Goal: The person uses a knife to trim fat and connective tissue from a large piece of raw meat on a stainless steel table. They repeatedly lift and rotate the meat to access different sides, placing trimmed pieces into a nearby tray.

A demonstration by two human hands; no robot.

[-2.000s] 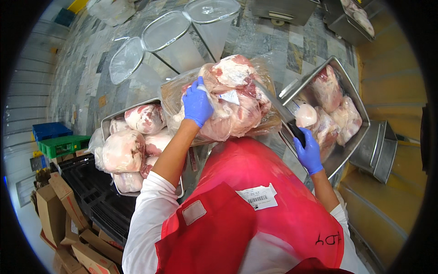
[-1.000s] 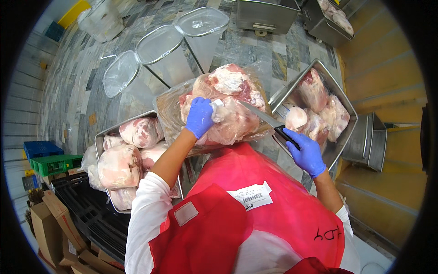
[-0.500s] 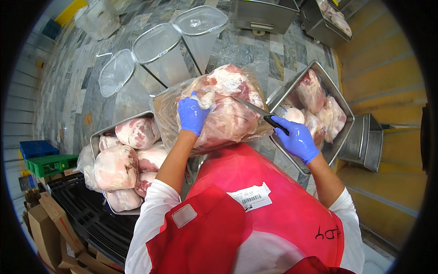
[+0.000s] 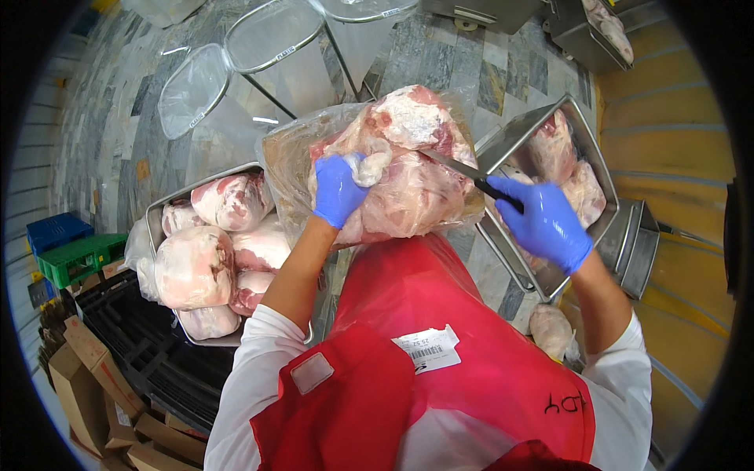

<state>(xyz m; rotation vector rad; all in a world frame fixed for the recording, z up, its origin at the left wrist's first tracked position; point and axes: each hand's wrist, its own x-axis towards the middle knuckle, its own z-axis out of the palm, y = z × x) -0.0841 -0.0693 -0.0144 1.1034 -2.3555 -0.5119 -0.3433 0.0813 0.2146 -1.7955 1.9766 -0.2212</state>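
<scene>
One knife (image 4: 470, 173), perhaps two meat cuts (image 4: 412, 196).

I identify three hoop-topped stands (image 4: 287, 53) in a row at far left of centre, each fitted with a clear plastic bag. At left, I locate a blue pallet (image 4: 59, 231) just beside a green pallet (image 4: 82, 257). A black slatted platform (image 4: 161, 349) occupies the near left; cardboard boxes (image 4: 86, 385) are piled beside it. At far right, I note a steel bin (image 4: 499, 11) with a caster (image 4: 466, 25) beneath. A ribbed yellow-brown wall (image 4: 667, 141) bounds the right side. A patterned grey floor (image 4: 133, 102) extends across the far area.
</scene>
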